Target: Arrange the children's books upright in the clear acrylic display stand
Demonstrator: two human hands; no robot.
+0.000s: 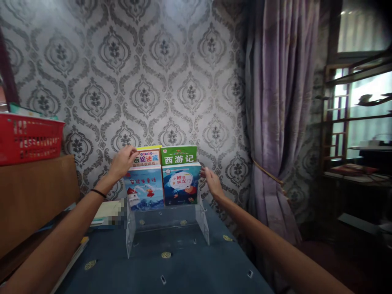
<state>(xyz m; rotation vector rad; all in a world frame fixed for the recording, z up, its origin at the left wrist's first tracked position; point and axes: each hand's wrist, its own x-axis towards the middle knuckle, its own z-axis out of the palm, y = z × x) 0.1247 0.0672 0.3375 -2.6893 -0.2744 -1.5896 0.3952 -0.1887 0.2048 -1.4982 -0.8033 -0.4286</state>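
A clear acrylic book rack (pixel 167 237) stands on the table with picture books in two rows. My left hand (pixel 123 162) has its fingers bent around the upper left edge of the yellow-topped book (pixel 149 157) in the back row. In front of that leans a light blue book (pixel 145 188) with a red-roofed house on its cover. My right hand (pixel 212 181) is beside the right edge of the dark blue fish book (pixel 180 185), fingers slightly bent and apart; contact is unclear. Behind the fish book rises a green book (pixel 179 155).
The table wears a dark blue patterned cloth (pixel 171 277). At left, a red plastic basket (pixel 30 136) sits on a brown box (pixel 36 200), with papers (pixel 107 212) and more books nearby. Patterned wallpaper is behind; a purple curtain (pixel 278 122) and a shelf (pixel 352 120) are at right.
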